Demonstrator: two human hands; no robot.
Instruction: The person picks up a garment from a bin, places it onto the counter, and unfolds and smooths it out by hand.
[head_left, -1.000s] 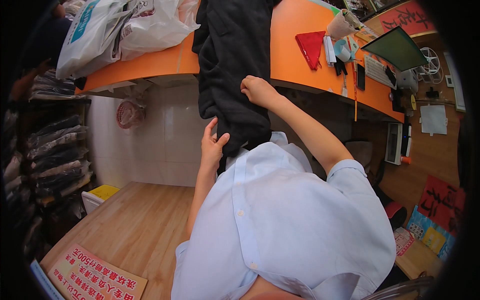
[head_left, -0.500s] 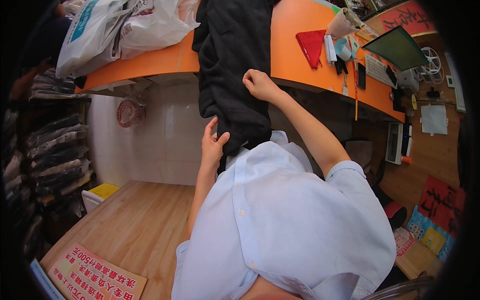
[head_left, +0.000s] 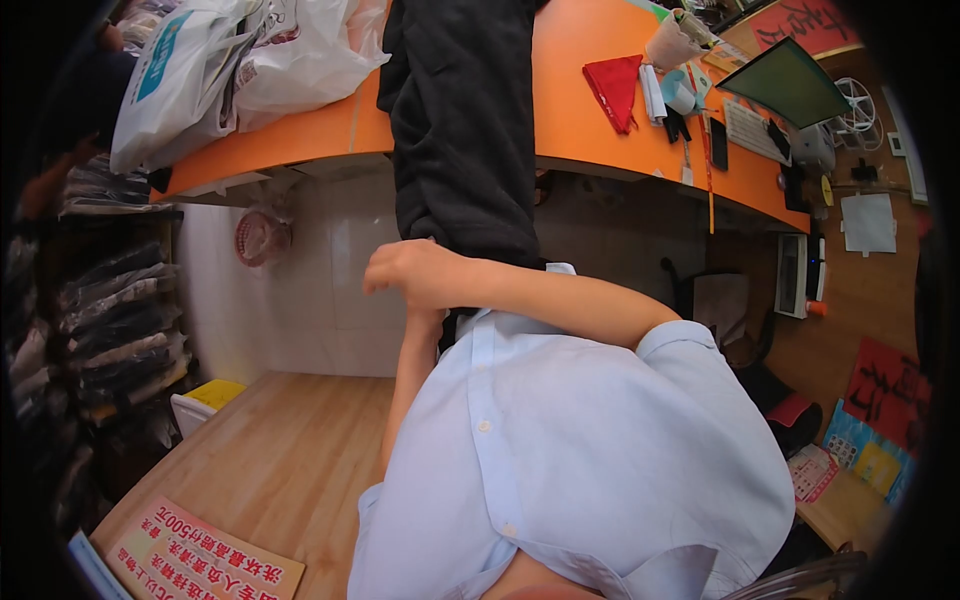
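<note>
A long black garment (head_left: 465,130) hangs over the front edge of the orange counter (head_left: 575,125) and reaches down to my waist. My right hand (head_left: 425,275) has its forearm across my body and lies at the garment's lower left edge. Its fingers are bent down, and what they hold, if anything, is hidden. Directly beneath it is my left hand (head_left: 424,317), of which only the wrist part shows; the right hand covers its fingers.
White plastic bags (head_left: 300,75) sit on the counter's left. A red cloth (head_left: 614,90), phone (head_left: 719,145), keyboard (head_left: 757,130) and monitor (head_left: 785,85) lie to the right. Bagged clothes (head_left: 120,310) fill a left rack. A wooden table (head_left: 270,440) stands at lower left.
My right hand has moved down and left from the middle of the black garment to my left hand, and now covers it. The garment's lower part lies flatter.
</note>
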